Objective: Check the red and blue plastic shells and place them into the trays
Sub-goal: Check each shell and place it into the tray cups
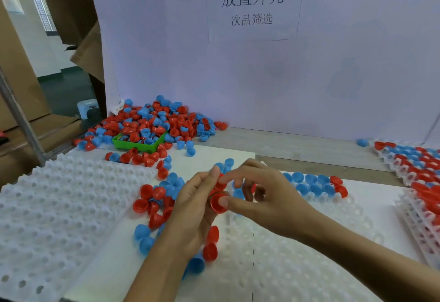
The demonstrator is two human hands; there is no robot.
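head view: paper sign [252, 4] at twelve o'clock reads "放置外壳 / 次品筛选". both hands meet at centre, left hand [190, 206] and right hand [264, 192] pinching a red shell [217, 204] together. white tray [59, 206] lies at nine o'clock, filled trays [419, 173] at three, bare tabletop [297, 149] between.

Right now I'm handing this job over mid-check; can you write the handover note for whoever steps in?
Hands: left hand holds red shells; right hand pinches a red shell at its rim.
Things: loose shells lie by the left hand; big pile around the green bin at the back.
Done: front tray has two partial rows; filled trays stacked on the right.
Left: finish the front tray; left tray holds no shells.
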